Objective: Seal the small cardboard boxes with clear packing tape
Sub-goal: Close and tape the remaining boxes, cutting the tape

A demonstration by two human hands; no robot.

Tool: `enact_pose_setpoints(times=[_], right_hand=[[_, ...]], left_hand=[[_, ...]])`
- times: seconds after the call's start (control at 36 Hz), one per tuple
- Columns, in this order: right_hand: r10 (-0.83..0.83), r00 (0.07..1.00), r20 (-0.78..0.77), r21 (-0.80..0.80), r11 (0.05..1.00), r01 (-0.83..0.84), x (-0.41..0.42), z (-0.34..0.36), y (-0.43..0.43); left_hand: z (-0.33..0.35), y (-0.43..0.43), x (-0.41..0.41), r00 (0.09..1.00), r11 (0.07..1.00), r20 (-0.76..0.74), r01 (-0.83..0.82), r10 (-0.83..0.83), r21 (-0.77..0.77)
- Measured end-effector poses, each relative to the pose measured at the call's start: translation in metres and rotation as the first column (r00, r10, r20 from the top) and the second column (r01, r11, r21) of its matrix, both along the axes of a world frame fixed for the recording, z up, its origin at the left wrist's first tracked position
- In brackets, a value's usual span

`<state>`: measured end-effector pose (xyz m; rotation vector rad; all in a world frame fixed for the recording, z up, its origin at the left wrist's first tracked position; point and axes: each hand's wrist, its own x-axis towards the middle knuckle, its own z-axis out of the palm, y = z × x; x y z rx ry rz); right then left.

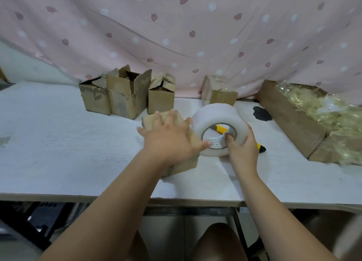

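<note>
A small closed cardboard box lies on the white table in the middle. My left hand presses flat on its top with fingers spread. Just right of it, a big roll of clear packing tape stands on edge against the box. My right hand grips the roll, thumb hooked inside its core and fingers round the outside.
Three open cardboard boxes stand in a row at the back, a fourth further right. A yellow and black utility knife lies behind the roll. A long carton of crumpled clear plastic fills the right side. A pink curtain hangs behind.
</note>
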<state>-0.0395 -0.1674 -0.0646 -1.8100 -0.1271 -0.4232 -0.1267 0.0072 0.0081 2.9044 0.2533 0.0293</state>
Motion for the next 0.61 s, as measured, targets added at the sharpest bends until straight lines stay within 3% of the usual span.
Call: enact_pose_setpoints(times=[0.31,0.47,0.61], right_hand=[[-0.010,0.994,-0.106,-0.097,0.995,0.000,0.004,-0.002,0.001],[0.038,0.995,-0.091,0.140,0.990,-0.025,0.004,0.010,0.003],[0.076,0.997,0.027,0.255,0.964,-0.080,-0.002,0.038,0.009]], left_hand=[[0.000,0.002,0.000,0.999,0.997,-0.003,-0.049,0.049,-0.061],[-0.003,0.009,-0.006,0.994,0.987,0.099,-0.029,0.045,-0.157],[-0.009,0.018,-0.018,0.959,0.948,0.277,0.034,0.058,-0.315]])
